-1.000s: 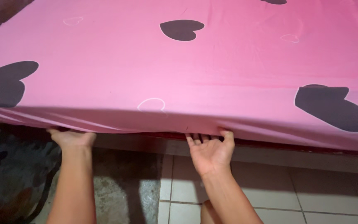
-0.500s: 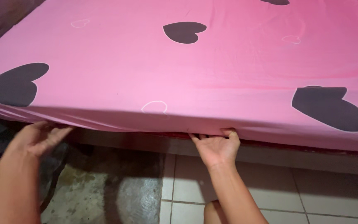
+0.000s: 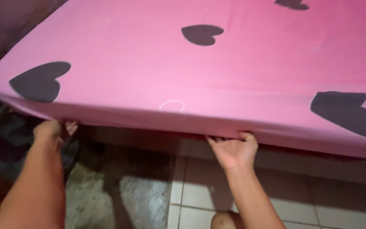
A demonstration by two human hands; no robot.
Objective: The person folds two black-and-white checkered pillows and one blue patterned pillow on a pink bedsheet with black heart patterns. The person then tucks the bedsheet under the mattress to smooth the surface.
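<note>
both my hands sit under the bed's near edge. my right hand [image 3: 234,149] curls its fingers up, gripping the hem of the pink heart-print sheet [image 3: 157,76]. my left hand [image 3: 52,129] is closed at the sheet's corner; i cannot tell its grip. tiled floor [image 3: 191,199] below.

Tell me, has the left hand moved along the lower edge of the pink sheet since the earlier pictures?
Yes. The left hand was pressed under the pink sheet edge, came out, and now is back under it, nearer the mattress corner. The right hand stays put.
</note>
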